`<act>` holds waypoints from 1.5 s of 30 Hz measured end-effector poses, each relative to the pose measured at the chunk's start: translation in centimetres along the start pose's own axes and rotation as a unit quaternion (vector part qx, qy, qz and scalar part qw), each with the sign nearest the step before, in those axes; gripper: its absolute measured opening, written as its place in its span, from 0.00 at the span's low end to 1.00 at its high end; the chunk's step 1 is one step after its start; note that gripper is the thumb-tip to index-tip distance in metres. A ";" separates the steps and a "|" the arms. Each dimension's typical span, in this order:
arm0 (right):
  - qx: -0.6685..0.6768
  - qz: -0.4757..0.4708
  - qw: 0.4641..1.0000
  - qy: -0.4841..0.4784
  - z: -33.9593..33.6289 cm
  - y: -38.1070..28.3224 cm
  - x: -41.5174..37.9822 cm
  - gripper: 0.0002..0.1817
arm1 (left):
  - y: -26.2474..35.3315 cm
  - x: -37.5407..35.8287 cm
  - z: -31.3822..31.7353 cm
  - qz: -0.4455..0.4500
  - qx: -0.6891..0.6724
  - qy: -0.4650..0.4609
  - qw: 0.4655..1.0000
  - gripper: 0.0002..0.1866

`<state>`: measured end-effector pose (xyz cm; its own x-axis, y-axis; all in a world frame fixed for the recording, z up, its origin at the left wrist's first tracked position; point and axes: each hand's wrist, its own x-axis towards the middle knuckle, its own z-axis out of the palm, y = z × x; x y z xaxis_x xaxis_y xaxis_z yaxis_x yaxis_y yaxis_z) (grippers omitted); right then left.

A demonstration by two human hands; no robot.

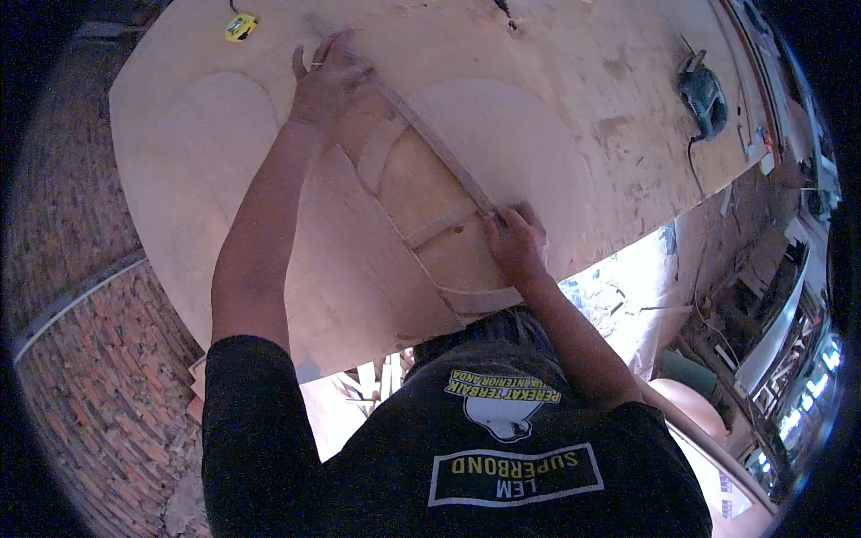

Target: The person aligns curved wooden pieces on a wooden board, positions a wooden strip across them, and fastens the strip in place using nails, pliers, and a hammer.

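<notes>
A long narrow wooden strip (pixel 430 139) lies slantwise across the middle of the work, along the straight edge of a round-sided board (pixel 502 125). My left hand (pixel 330 82) is at the strip's far end, thumb side against it and some fingers lifted apart. At the near end, my right hand (pixel 517 240) has its fingers closed on the strip. Between the strip and a flat wooden panel (pixel 368 242) on the left run short cross pieces (pixel 444 226) and a curved piece (pixel 381 154).
Everything rests on a large plywood sheet (pixel 619 179). A yellow tape measure (pixel 240 28) lies at its far left, and a dark green power tool (pixel 704 99) with a cord sits at the right. Brick flooring (pixel 108 359) shows at left, scattered boards (pixel 762 260) at right.
</notes>
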<state>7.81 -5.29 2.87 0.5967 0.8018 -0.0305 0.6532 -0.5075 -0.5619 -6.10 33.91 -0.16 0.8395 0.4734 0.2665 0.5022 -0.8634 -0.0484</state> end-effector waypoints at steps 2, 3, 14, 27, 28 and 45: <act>0.006 -0.008 1.000 0.005 0.1 0.1 -0.1 0.13 | 0.3 -0.2 -0.4 -0.005 -0.005 -0.007 1.000 0.13; 0.009 -0.011 1.000 0.008 0.1 0.2 -0.1 0.13 | 0.3 -0.2 -0.5 -0.006 -0.007 -0.009 1.000 0.14; 0.046 -0.008 0.999 0.003 0.8 1.5 -0.4 0.11 | 0.7 -0.4 -0.3 -0.015 -0.017 -0.002 1.000 0.15; 0.027 -0.025 0.999 -0.001 -0.7 -0.1 0.1 0.10 | 1.4 -1.6 -0.9 -0.010 -0.013 -0.024 1.000 0.16; 0.031 -0.024 0.999 -0.003 -0.6 0.0 0.2 0.10 | 1.5 -1.6 -1.3 -0.019 -0.009 -0.034 0.999 0.16; 0.003 -0.276 0.950 -0.145 -3.7 6.3 10.8 0.10 | 15.9 -26.8 -10.1 -0.326 -0.048 -0.060 0.942 0.14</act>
<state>20.09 -1.00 2.05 0.0102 0.9990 0.0440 0.8257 0.0164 -0.5639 -22.73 5.71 1.62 0.3801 0.9196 0.0993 0.9027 -0.3922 0.1771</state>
